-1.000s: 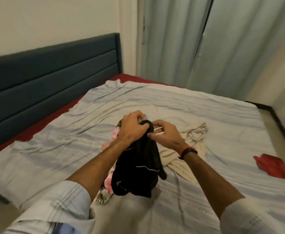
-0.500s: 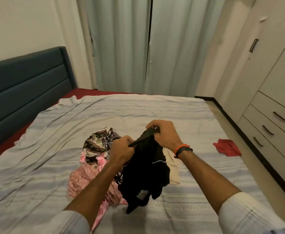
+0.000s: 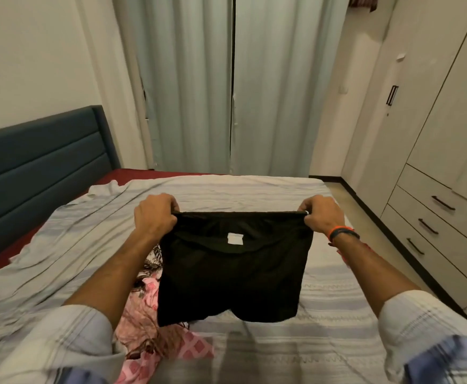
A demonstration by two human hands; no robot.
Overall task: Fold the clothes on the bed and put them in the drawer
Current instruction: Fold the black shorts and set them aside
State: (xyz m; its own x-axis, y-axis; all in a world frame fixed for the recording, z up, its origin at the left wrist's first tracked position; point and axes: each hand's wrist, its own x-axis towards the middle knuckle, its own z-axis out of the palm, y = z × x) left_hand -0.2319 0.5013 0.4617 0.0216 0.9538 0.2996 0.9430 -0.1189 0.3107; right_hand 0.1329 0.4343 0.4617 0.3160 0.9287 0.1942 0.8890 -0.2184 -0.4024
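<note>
Left hand (image 3: 154, 216) and right hand (image 3: 322, 216) each grip one end of the waistband of the black shorts (image 3: 233, 268), fingers curled over the hem, holding the garment spread and hanging above the bed (image 3: 337, 300). No fold is made yet. Near left, under the shorts, a pink garment (image 3: 154, 325) and a patterned one (image 3: 152, 261) lie unfolded, so most of the work appears outstanding. Right of the bed, the drawers (image 3: 434, 214) stand closed and must be opened. Far side: headboard (image 3: 38, 159), curtains (image 3: 226, 87).
</note>
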